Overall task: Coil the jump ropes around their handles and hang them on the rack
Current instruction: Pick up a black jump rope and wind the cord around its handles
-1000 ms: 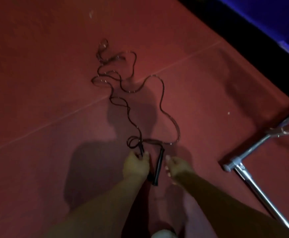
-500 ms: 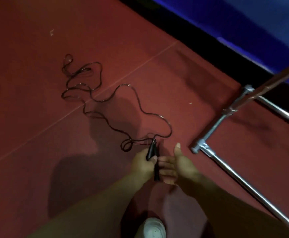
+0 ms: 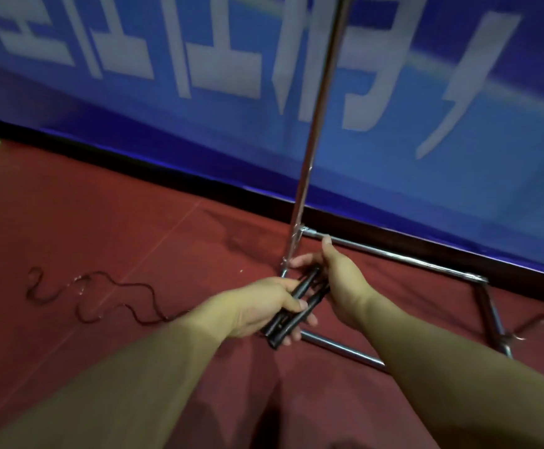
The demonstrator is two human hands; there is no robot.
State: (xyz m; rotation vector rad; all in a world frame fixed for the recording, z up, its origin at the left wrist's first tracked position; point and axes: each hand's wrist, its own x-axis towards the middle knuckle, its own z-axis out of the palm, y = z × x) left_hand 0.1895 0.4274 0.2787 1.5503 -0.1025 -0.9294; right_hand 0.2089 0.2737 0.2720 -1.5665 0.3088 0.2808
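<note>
The jump rope's two black handles [image 3: 296, 303] lie side by side, held in front of the person between both hands, pointing away and up to the right. The left hand [image 3: 264, 306] grips their near ends, its thumb laid across the top and its fingers curled beneath. The right hand [image 3: 332, 273] wraps the far ends from the right, fingers bent round them and thumb raised; the two hands sit close together on the same pair of handles.

The rope's cord [image 3: 102, 296] trails off to the left, lying in loose dark waves on the red floor [image 3: 134, 228], its far end curling into a small loop. Where it joins the handles is hidden behind the left forearm.

Just beyond the hands stands the chrome rack [image 3: 309, 157]: one upright pole rises out of the top of the view, and its base tubes spread over the floor to the right and toward the person, one tube passing under the hands.

Behind the rack, a blue banner [image 3: 458, 173] with large, blurred white characters runs along the floor's far edge above a dark strip.
</note>
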